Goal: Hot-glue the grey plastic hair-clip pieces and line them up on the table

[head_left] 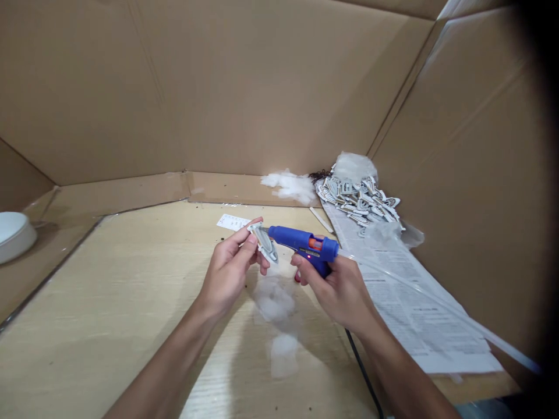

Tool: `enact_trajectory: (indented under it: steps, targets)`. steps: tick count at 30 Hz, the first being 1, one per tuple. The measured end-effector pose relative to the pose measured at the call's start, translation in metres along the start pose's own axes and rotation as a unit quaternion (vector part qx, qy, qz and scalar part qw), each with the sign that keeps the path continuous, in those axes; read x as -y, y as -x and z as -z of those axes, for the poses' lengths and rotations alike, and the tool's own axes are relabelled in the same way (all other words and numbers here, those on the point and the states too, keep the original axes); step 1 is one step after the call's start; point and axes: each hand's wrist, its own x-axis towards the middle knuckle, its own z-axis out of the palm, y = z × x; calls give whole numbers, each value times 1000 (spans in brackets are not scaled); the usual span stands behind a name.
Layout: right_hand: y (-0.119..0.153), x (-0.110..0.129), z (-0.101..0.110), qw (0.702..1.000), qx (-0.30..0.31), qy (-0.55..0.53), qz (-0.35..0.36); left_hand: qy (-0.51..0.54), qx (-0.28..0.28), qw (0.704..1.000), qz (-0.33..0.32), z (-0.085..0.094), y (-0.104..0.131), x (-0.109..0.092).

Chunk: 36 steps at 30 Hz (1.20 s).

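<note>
My left hand pinches a small grey-and-white flat piece, pointed at its lower end, and holds it tilted above the table. In my right hand is a blue hot glue gun with a small red light lit on its side. Its nozzle points left and meets or nearly meets the piece's upper edge; I cannot tell whether they touch. A long clear glue stick runs out of the gun's back to the lower right. Below the hands, white fluffy wadding lies on the table.
Similar grey-and-white pieces are heaped on newspaper at the right. More white wadding lies by the cardboard wall. A printed white card is behind my left hand. A black cord trails downward. A white round container stands far left.
</note>
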Motion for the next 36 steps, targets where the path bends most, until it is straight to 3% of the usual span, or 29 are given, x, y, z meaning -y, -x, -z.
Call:
enact_trajectory:
  steps: [8, 16, 30, 36]
  targets:
    - [1, 2, 2, 996, 10, -79, -35, 72, 24, 997, 22, -3, 2, -7]
    - [-4, 5, 10, 988, 8, -150, -23, 97, 32, 994, 30, -5, 5, -15]
    - [-9, 1, 17, 946, 93, -306, -50, 93, 90, 991, 25, 1, 9, -20]
    - [-11, 5, 15, 931, 101, -344, -74, 113, 97, 988, 45, 2, 13, -24]
